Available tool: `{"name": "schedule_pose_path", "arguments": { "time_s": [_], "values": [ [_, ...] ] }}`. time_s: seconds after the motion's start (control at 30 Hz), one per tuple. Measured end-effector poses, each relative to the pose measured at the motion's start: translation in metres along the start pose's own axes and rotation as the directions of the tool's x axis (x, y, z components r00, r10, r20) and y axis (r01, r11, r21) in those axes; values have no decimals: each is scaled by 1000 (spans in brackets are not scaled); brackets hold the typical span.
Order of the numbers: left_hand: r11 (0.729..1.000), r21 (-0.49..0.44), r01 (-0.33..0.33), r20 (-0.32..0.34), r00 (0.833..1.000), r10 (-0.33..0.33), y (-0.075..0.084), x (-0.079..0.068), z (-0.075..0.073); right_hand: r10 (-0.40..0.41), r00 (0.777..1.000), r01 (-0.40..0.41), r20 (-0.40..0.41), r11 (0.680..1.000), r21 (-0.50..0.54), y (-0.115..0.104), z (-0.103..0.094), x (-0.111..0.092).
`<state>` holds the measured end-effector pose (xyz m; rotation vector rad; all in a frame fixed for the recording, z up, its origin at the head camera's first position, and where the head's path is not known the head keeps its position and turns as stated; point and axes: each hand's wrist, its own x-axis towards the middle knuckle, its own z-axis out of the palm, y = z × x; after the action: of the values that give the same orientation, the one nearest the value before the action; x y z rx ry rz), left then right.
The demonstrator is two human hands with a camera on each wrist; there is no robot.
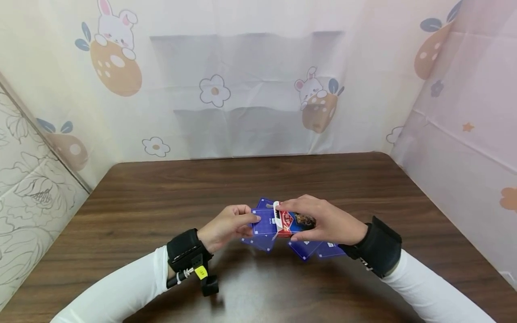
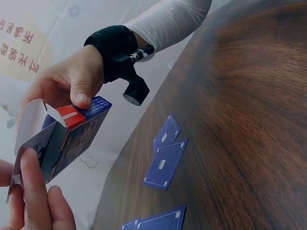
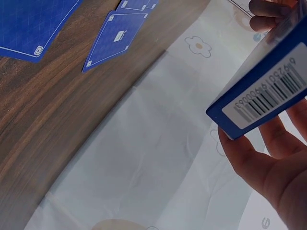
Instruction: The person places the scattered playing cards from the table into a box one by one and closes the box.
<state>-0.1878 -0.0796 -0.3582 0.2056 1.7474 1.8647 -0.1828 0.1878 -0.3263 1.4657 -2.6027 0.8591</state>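
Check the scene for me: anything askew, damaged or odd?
The loose blue cards look untidy: they lie on the table at uneven angles, some overlapping, outside the box held by the right grip. Its end is open, but the left grip pinches a card there. No damage stands out.

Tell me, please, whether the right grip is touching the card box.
Touching. The left wrist view shows it: the right grip holds the card box, with the thumb pressed on it.
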Motion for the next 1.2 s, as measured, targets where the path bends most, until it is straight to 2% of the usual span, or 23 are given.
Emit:
{"name": "schedule_pose_path", "arguments": {
  "time_s": [0.37,0.57,0.93,1.2],
  "values": [
    [1000,18,-4,62,998,3,-4,9,9,-43,999,43,-10,999,14,1,3,1],
    [1000,23,8,67,998,-10,-3,9,14,-55,998,55,-7,998,14,1,3,0],
    [1000,-14,24,118,993,-22,-3,5,9,-42,999,42,-7,999,6,3,1,-1],
    [999,35,14,148,989,-19,-5,7,12,-67,998,67,-14,998,8,2,5,1]
  ]
}}
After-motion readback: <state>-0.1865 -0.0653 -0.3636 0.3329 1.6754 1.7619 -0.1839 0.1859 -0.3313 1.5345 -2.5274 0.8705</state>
